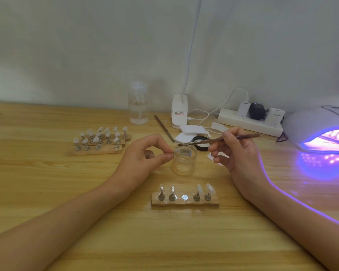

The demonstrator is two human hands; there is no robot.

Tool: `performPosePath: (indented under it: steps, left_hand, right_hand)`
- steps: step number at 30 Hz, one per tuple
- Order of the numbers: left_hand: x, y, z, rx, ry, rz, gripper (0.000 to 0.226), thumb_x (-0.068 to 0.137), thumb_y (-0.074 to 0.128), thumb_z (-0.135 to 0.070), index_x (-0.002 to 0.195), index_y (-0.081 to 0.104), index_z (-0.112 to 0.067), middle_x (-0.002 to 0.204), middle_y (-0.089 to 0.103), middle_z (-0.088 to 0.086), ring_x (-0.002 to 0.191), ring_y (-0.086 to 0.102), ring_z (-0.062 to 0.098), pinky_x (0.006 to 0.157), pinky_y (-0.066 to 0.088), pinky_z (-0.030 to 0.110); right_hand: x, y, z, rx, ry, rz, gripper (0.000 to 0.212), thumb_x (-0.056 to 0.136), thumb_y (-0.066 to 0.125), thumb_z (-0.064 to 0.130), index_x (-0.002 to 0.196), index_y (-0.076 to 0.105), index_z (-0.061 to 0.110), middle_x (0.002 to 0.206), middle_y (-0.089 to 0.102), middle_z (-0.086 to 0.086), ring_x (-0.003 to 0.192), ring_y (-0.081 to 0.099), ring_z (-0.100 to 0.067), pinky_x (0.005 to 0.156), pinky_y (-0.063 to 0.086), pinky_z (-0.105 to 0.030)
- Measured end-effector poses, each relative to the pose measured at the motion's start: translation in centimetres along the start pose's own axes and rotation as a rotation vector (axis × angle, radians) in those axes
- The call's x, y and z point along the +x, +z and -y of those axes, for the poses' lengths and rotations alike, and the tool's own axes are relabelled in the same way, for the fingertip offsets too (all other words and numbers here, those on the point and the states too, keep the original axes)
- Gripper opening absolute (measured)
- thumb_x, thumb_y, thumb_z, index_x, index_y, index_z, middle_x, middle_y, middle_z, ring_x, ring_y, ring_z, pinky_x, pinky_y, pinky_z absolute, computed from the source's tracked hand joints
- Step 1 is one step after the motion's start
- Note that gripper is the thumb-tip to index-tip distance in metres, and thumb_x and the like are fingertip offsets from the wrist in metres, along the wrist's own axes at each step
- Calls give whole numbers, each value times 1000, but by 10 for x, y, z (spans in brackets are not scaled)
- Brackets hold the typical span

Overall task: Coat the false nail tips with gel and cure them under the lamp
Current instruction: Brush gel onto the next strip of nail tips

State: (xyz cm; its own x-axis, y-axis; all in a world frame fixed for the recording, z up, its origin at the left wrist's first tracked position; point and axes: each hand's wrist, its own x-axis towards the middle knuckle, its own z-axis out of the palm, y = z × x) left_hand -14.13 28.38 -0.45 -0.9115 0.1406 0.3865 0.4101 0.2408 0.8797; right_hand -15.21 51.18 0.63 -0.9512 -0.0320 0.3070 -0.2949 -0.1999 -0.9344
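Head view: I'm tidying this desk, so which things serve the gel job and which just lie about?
Job: nail tip, brush, glass jar, near tip holder, stocked holders, curing lamp.
Lying about: pump bottle, spare stick, power strip, desk lamp base.

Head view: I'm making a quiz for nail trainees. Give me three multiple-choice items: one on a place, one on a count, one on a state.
1. Where is the tip of the brush relative to the glass jar?
A. Under its base
B. At its open mouth
C. Far off to its left

2. How many stands sit on the near wooden holder?
A. Two
B. Six
C. Four

3. What state is the curing lamp in?
A. Lit
B. Dark
C. Tipped over

Key:
1 B: the right hand holds the bristles there, beside the nail tip that the left hand pinches.
2 C: four stands show, and the middle spot is bare.
3 A: its opening glows purple.
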Motion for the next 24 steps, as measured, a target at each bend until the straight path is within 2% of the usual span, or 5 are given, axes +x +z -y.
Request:
performPosePath:
  steps: [6,11,15,18,24]
  left_hand:
    - [0,0,0,-5,-10,4,9,84,75,-8,81,67,-10,58,58,-24,43,34,2,48,31,8]
    - [0,-1,0,-27,-18,7,10,83,76,-9,79,67,-13,74,65,-19,45,34,2,50,34,11]
    - [0,-1,0,-18,-29,8,11,82,76,-11,79,67,-16,79,66,-17,46,35,3,51,35,11]
    - [0,-1,0,-22,-42,8,11,82,76,-12,79,68,-17,84,68,-13,47,35,4,52,36,12]
    - [-1,-1,-1,-13,-57,7,12,83,76,-14,78,67,-20,78,66,-6,49,36,5,52,36,13]
  right_hand:
    - [0,1,-3,-36,34,-6,16,102,49,17,86,51,13,71,70,-10,62,64,-16,53,52,-24]
    - [-1,1,1,14,6,45,17,92,55,29,87,51,14,72,69,-9,63,64,-17,53,51,-24]
    - [0,0,-2,-31,34,-14,16,101,50,19,85,51,13,70,69,-9,61,64,-16,53,51,-25]
    - [0,0,1,13,9,9,15,96,53,24,86,51,13,71,69,-9,62,63,-16,53,51,-24]
    - [0,0,-2,-47,25,-20,17,102,49,17,85,51,13,70,69,-9,61,64,-17,53,51,-25]
